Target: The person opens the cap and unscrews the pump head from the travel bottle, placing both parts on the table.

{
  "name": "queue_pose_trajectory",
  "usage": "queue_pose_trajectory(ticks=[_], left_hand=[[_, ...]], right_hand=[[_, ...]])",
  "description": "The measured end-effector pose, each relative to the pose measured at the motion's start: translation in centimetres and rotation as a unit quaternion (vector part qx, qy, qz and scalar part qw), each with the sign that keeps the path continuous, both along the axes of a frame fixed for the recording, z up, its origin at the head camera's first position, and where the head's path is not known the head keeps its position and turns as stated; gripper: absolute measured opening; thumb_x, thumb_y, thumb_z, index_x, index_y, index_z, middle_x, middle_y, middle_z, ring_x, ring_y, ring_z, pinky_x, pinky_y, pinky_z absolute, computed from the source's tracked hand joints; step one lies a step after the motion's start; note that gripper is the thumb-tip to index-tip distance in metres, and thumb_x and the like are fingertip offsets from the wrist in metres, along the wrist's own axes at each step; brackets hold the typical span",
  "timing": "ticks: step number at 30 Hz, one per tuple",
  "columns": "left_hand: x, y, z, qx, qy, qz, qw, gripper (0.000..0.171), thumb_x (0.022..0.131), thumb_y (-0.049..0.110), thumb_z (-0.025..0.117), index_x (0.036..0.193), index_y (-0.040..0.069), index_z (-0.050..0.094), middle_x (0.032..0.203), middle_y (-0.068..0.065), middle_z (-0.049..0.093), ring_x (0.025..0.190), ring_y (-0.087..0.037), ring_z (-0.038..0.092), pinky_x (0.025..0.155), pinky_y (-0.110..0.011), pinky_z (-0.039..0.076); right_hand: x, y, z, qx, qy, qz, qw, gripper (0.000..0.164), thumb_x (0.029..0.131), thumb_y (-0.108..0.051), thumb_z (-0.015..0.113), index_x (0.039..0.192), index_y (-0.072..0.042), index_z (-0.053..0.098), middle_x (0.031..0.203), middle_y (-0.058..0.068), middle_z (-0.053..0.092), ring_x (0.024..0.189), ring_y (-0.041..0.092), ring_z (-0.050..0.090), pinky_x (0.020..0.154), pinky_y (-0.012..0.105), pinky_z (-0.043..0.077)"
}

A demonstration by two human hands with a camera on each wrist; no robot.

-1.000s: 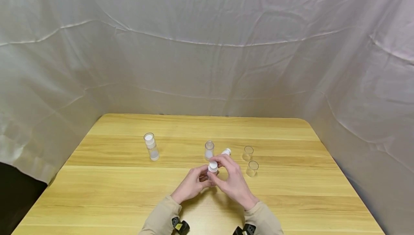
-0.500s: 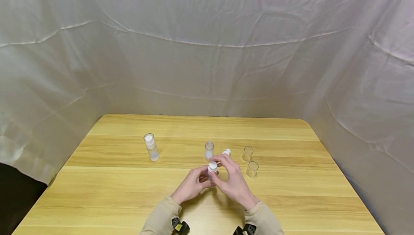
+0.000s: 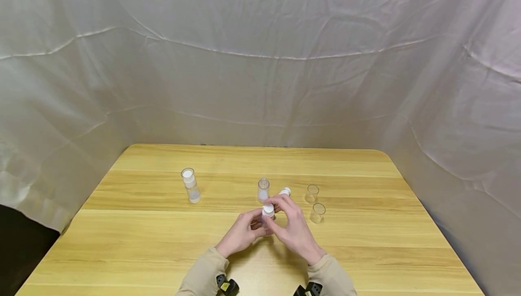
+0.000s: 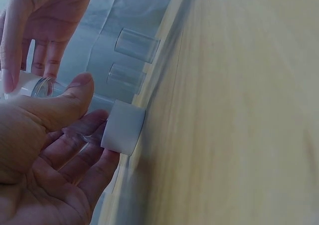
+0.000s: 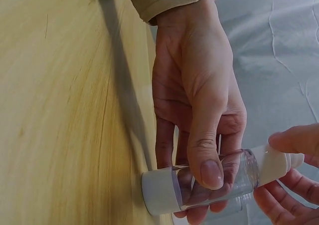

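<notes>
Upright on the near middle of the table stands a clear cosmetic pump bottle with a white base and a white pump top. My left hand grips its transparent body, thumb on one side and fingers on the other. Fingertips of my right hand pinch the white collar at the bottle's upper end. In the left wrist view, the left thumb hides part of the body, and the base sits at the table surface.
Behind the hands are a clear bottle with a white base and a white pump piece, partly hidden by the right hand. Two clear caps stand to the right. A capped pump bottle stands farther left. Grey curtains surround the table.
</notes>
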State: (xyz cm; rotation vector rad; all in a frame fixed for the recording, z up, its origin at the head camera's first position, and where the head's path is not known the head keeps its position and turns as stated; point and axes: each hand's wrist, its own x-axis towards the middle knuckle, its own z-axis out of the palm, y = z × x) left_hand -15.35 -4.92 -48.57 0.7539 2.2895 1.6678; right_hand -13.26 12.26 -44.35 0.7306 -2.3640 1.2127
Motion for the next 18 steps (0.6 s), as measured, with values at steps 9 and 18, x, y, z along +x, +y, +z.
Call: queue_pose_trajectory(ticks=[9, 18], left_hand=[[0.10, -0.01, 0.00, 0.001, 0.005, -0.001, 1.0000, 0.041, 0.093, 0.007, 0.069, 0.132, -0.003, 0.059, 0.127, -0.022, 0.068, 0.117, -0.036, 0.067, 0.104, -0.032, 0.056], [0.07, -0.04, 0.00, 0.000, 0.005, -0.001, 1.0000, 0.042, 0.093, 0.009, 0.069, 0.132, -0.004, 0.059, 0.127, -0.022, 0.069, 0.120, -0.035, 0.066, 0.107, -0.038, 0.055]], right_hand=[[0.02, -0.06, -0.03, -0.001, 0.002, 0.005, 1.000, 0.033, 0.082, -0.003, 0.079, 0.113, -0.007, 0.067, 0.111, 0.004, 0.068, 0.098, 0.015, 0.065, 0.089, 0.031, 0.059], [0.00, -0.06, -0.08, 0.000, -0.005, 0.002, 1.000, 0.037, 0.081, -0.007, 0.081, 0.116, -0.004, 0.066, 0.113, 0.005, 0.066, 0.102, 0.018, 0.065, 0.093, 0.035, 0.059]])
